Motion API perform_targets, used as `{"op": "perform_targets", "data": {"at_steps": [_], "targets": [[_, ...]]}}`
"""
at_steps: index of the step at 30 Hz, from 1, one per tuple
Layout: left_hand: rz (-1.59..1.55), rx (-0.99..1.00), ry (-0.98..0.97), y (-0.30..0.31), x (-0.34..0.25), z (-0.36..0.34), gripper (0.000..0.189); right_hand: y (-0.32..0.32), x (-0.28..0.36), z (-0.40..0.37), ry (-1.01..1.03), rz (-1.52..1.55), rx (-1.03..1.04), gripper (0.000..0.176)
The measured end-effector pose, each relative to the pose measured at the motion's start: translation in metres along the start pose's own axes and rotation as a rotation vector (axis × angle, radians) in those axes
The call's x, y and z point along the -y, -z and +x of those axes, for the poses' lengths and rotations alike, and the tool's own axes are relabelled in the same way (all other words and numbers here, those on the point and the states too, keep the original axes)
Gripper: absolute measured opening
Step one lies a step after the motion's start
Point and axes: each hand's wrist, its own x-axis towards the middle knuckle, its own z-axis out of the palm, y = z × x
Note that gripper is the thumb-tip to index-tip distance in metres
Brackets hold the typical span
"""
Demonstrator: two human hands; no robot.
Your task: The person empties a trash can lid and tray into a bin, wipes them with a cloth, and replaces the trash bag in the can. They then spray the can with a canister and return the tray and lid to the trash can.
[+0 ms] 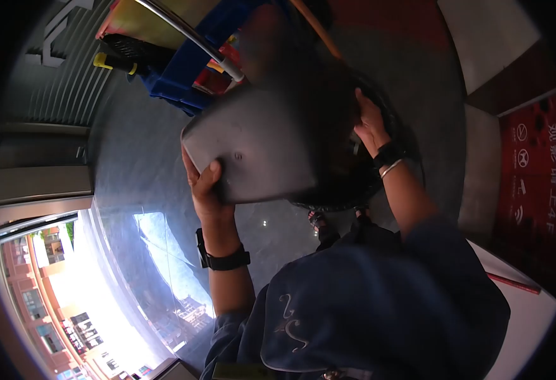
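Observation:
My left hand [208, 187] is wrapped round the lower left edge of a dark grey, box-like bin [262, 142], its thumb on the near face. The bin is tilted, its right part dark and reaching over a black bag [388, 114]. My right hand [369, 123] is at the right side of the dark area, fingers curled at an edge; whether they grip the bin or the bag is too dark to tell. Inside the dark area the contents are hidden.
Beyond the bin stands a blue cart frame [176, 85] with a metal pole [186, 31] and an orange-brown stick [316, 28]. A red sign [534, 164] is at the right. A bright window [94, 285] lies at lower left. My feet [316, 218] are below the bag.

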Motion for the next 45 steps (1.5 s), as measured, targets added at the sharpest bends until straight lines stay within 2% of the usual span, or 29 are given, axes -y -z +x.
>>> {"op": "perform_targets", "data": {"at_steps": [1, 3, 4, 5, 7, 9, 11, 14, 17, 19, 21, 24, 26, 27, 29, 32, 35, 36, 37, 38, 39, 41, 43, 45], "targets": [[0.023, -0.070, 0.060, 0.001, 0.005, 0.001, 0.057, 0.033, -0.004, 0.006, -0.053, 0.080, 0.182, 0.024], [0.074, -0.213, 0.177, 0.009, 0.023, 0.000, 0.062, -0.015, -0.031, -0.038, 0.041, -0.020, -0.465, 0.023], [0.034, -0.293, 0.281, 0.019, 0.032, 0.004, 0.059, 0.036, -0.063, -0.035, 0.253, -0.122, -0.398, 0.026], [0.025, -0.277, 0.256, 0.022, 0.033, 0.006, 0.059, 0.017, -0.063, -0.059, 0.143, -0.148, -0.437, 0.030], [0.021, -0.260, 0.251, 0.029, 0.033, -0.004, 0.058, -0.015, -0.061, -0.066, 0.234, -0.122, -0.378, 0.027], [0.054, -0.210, 0.149, 0.023, 0.014, -0.007, 0.061, -0.016, -0.043, -0.040, 0.074, 0.036, -0.273, 0.021], [0.035, -0.144, 0.059, 0.024, -0.002, -0.003, 0.063, -0.052, -0.018, -0.031, 0.088, -0.044, -0.279, 0.019], [0.017, -0.114, -0.023, 0.035, 0.005, -0.006, 0.066, -0.062, -0.012, -0.028, 0.211, -0.200, -0.364, 0.021], [-0.044, -0.211, 0.109, 0.073, 0.040, -0.031, 0.065, -0.062, -0.032, -0.055, 0.219, -0.149, -0.405, 0.021], [-0.161, -0.340, 0.228, 0.114, 0.070, -0.059, 0.056, 0.005, -0.082, -0.036, 0.388, -0.390, -0.473, 0.020], [-0.275, -0.533, 0.392, 0.182, 0.106, -0.098, 0.047, 0.008, -0.112, -0.061, 0.289, -0.833, -0.626, 0.025], [-0.425, -0.624, 0.453, 0.181, 0.108, -0.119, 0.044, 0.006, -0.124, -0.062, 0.049, -0.724, -0.571, 0.026], [-0.427, -0.634, 0.434, 0.180, 0.099, -0.112, 0.042, -0.007, -0.113, -0.050, 0.043, -0.658, -0.507, 0.025], [-0.434, -0.633, 0.416, 0.177, 0.095, -0.102, 0.042, -0.014, -0.104, -0.034, 0.047, -0.630, -0.469, 0.024], [-0.332, -0.616, 0.312, 0.149, 0.075, -0.082, 0.047, -0.015, -0.098, -0.003, 0.351, -0.478, -0.306, 0.022], [-0.304, -0.440, 0.238, 0.143, 0.060, -0.071, 0.052, -0.083, -0.058, -0.008, 0.319, -0.407, -0.315, 0.029], [-0.195, -0.512, 0.248, 0.184, 0.084, -0.097, 0.049, -0.068, -0.089, -0.003, 0.424, -0.733, -0.402, 0.026], [-0.264, -0.577, 0.321, 0.197, 0.091, -0.113, 0.048, -0.018, -0.123, 0.014, 0.372, -0.948, -0.452, 0.028], [-0.335, -0.642, 0.396, 0.204, 0.098, -0.130, 0.047, -0.011, -0.140, -0.005, 0.309, -1.309, -0.518, 0.032], [-0.301, -0.607, 0.402, 0.205, 0.102, -0.143, 0.047, -0.006, -0.146, -0.025, 0.218, -0.974, -0.535, 0.035], [-0.266, -0.570, 0.409, 0.205, 0.106, -0.147, 0.046, 0.048, -0.162, -0.008, 0.114, -1.092, -0.534, 0.034], [-0.215, -0.538, 0.396, 0.189, 0.096, -0.129, 0.047, 0.032, -0.146, -0.011, 0.284, -1.254, -0.587, 0.033], [-0.158, -0.558, 0.369, 0.181, 0.085, -0.103, 0.047, -0.015, -0.100, -0.011, 0.229, -0.892, -0.496, 0.027], [0.000, -0.436, 0.217, 0.126, 0.055, -0.075, 0.048, -0.057, -0.054, -0.018, 0.169, -0.506, -0.369, 0.017]]}}
